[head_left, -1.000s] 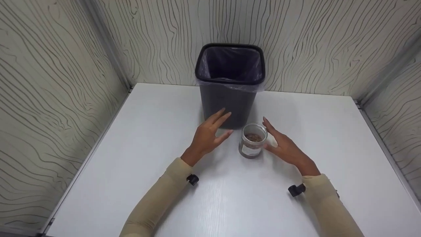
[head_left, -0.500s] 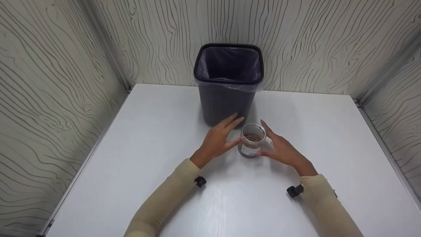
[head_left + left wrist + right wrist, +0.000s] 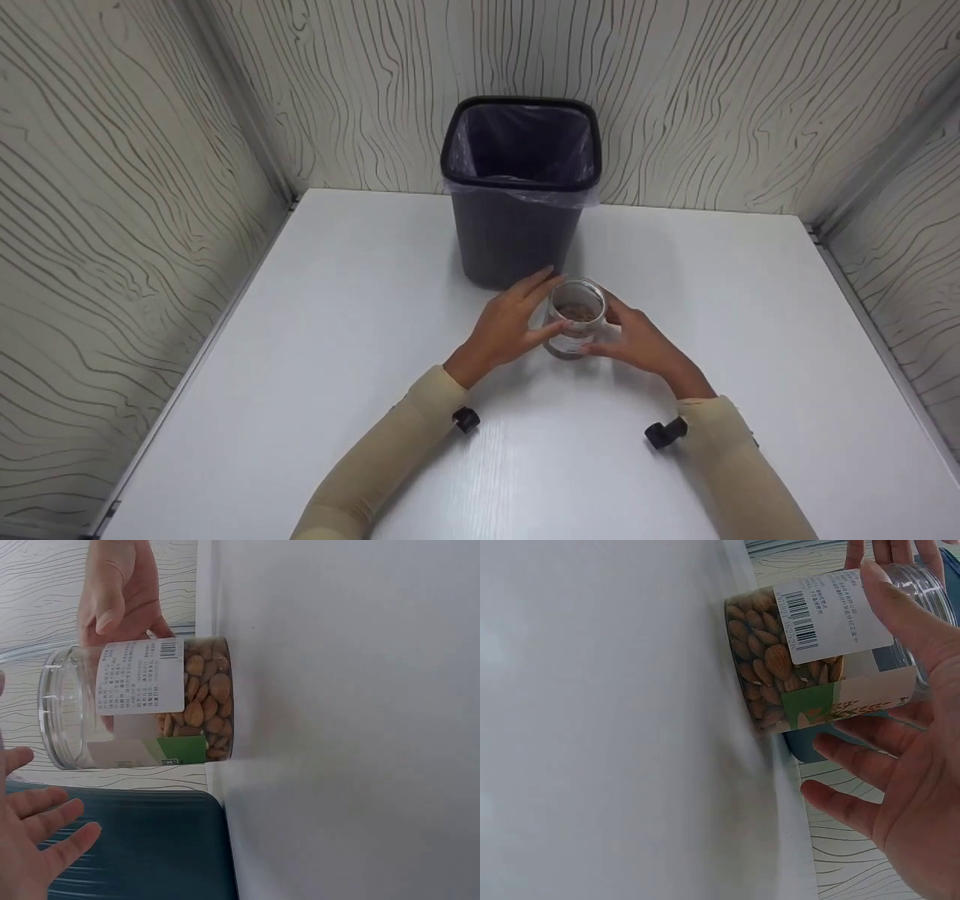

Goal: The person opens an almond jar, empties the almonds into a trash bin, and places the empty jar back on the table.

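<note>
Standing upright between the left hand (image 3: 502,328) and the right hand (image 3: 643,341), the jar (image 3: 139,701) rests on the table (image 3: 360,315), almonds (image 3: 201,701) at its bottom. Both hands have fairly straight, spread fingers; the right thumb lies before the jar, fingers behind. Contact is unclear. Just beyond the left hand stands the bin (image 3: 516,232); sleeves (image 3: 397,436) cover both forearms.

The clear round jar (image 3: 135,725) stands upright and uncovered, at four o'clock from the middle of the head view. Brown almonds (image 3: 209,696) fill its lower part; its side carries a white barcode label (image 3: 139,675).
</note>
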`<move>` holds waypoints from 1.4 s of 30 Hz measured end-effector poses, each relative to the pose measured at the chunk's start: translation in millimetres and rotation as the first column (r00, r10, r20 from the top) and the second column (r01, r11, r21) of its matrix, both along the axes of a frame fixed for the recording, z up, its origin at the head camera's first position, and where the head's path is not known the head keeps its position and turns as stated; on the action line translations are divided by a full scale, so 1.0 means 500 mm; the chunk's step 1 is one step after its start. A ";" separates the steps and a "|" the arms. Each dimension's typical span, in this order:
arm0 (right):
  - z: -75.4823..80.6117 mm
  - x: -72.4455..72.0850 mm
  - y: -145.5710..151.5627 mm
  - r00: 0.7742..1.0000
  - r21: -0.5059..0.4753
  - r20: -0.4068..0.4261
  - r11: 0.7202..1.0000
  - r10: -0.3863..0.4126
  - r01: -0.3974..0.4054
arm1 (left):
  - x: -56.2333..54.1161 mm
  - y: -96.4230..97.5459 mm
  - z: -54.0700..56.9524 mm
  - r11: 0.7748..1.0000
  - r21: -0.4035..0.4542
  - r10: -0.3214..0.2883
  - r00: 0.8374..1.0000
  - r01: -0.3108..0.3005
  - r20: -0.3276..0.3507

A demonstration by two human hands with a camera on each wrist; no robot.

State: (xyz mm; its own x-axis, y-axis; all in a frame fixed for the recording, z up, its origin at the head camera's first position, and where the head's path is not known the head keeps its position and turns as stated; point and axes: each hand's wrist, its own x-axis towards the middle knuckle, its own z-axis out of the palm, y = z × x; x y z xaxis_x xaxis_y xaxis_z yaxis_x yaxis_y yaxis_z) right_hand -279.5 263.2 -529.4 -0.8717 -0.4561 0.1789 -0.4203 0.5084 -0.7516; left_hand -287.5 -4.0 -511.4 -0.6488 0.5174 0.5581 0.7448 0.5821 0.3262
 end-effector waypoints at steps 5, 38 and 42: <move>-0.005 0.002 -0.008 0.999 -0.032 0.024 0.999 -0.021 0.021 | 0.003 0.004 -0.009 1.000 -0.019 -0.005 1.000 0.005 0.001; -0.031 0.001 -0.034 0.994 -0.075 0.015 0.991 -0.106 0.107 | 0.008 0.022 -0.025 0.999 0.039 -0.033 0.999 0.032 0.028; -0.030 0.003 -0.036 0.994 -0.084 0.033 0.991 -0.102 0.104 | 0.009 0.024 -0.024 0.998 0.045 -0.046 0.998 0.045 0.032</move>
State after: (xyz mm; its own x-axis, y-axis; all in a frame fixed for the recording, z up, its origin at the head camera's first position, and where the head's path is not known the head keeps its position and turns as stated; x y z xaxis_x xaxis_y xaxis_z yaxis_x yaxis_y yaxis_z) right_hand -277.7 245.4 -544.3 -0.9185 -0.3478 0.1881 -0.3469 0.4808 -0.8053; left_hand -283.1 8.1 -523.6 -0.6437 0.5224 0.5592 0.7586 0.5323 0.3758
